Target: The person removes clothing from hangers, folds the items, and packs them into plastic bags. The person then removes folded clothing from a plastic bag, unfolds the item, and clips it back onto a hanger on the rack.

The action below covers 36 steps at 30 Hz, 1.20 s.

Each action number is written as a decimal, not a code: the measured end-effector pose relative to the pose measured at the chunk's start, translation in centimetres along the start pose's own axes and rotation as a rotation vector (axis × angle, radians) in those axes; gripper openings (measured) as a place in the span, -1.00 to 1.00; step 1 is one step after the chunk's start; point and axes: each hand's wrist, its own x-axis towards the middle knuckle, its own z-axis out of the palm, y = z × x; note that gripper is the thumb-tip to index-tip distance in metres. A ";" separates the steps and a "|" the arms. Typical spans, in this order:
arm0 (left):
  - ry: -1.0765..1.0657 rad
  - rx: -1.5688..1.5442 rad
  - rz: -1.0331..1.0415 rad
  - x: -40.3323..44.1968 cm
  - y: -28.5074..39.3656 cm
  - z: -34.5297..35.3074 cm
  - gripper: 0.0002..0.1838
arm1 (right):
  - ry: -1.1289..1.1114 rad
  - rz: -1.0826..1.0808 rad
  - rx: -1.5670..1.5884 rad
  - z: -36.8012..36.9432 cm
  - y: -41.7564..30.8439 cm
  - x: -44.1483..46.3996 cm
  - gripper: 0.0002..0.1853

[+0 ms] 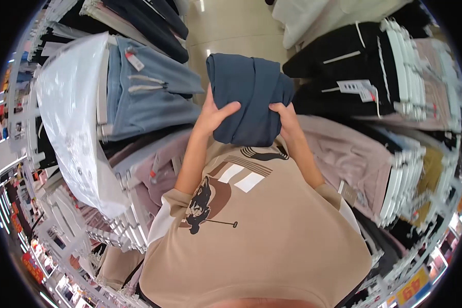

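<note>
A folded dark blue garment [249,102] is held out in front of my body, between both hands. My left hand [214,114] grips its left side, with the thumb lying over the front of the cloth and the fingers hidden behind. On the opposite side, my right hand [287,119] holds the edge in the same way, thumb on top. The cloth is folded into a compact bundle with layered creases running down it. Its exact kind does not show while folded.
Light blue drawstring trousers [143,87] and a clear plastic bag [72,118] hang at left. Black drawstring trousers [344,72] with a tag and pinkish clothes [349,159] hang at right. White hangers [400,66] line the racks. A tiled floor [226,25] runs between them.
</note>
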 end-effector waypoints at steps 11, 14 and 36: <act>0.360 0.093 0.055 16.7 6.9 0.0 -0.32 | -0.124 -0.457 -0.640 2.3 -12.0 24.1 -0.79; 0.360 0.091 0.129 19.7 8.7 -0.2 -0.34 | -0.377 -0.085 -0.587 7.4 -14.5 27.5 -0.79; 0.559 -0.718 0.169 39.2 14.4 -11.1 -0.40 | -1.046 0.085 -0.489 21.8 -24.5 60.9 -0.08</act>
